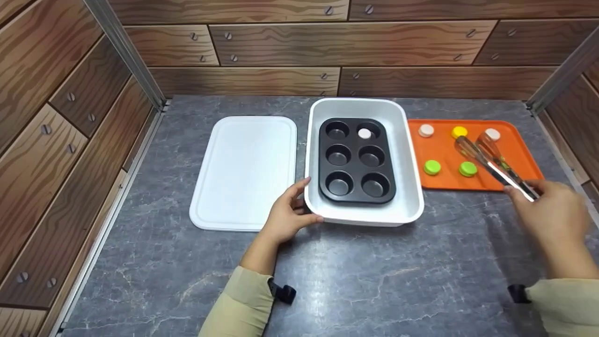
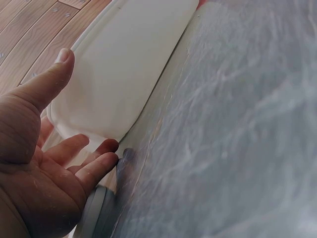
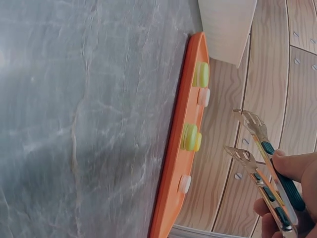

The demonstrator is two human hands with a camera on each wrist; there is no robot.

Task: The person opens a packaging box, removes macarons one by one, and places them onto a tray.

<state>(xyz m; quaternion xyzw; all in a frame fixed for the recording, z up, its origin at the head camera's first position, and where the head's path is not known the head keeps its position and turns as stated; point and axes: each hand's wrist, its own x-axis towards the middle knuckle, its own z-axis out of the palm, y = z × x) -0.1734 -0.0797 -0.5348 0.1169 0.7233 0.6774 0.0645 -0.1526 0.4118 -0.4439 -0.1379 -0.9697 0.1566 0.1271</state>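
Observation:
My right hand (image 1: 554, 215) grips metal tongs (image 1: 507, 175), seen with dark green handle grips in the right wrist view. The tong ends stand apart above the orange tray (image 1: 442, 182), with nothing between them. On that tray sit a yellow macaron (image 1: 458, 132), two green ones, including the green macaron (image 1: 432, 167), and two whitish ones, including the white macaron (image 1: 426, 130). Spread at the front left corner of a white bin (image 1: 407, 206), my left hand (image 1: 285, 215) touches its rim. Inside the bin lies a black muffin pan (image 1: 355, 161); its back right cup holds a white macaron (image 1: 364, 134).
A flat white lid (image 1: 248, 173) lies left of the bin. The orange tray stands close against the bin's right side. Wood-patterned walls (image 1: 276, 44) enclose the grey marbled table (image 1: 355, 281) at the back and sides.

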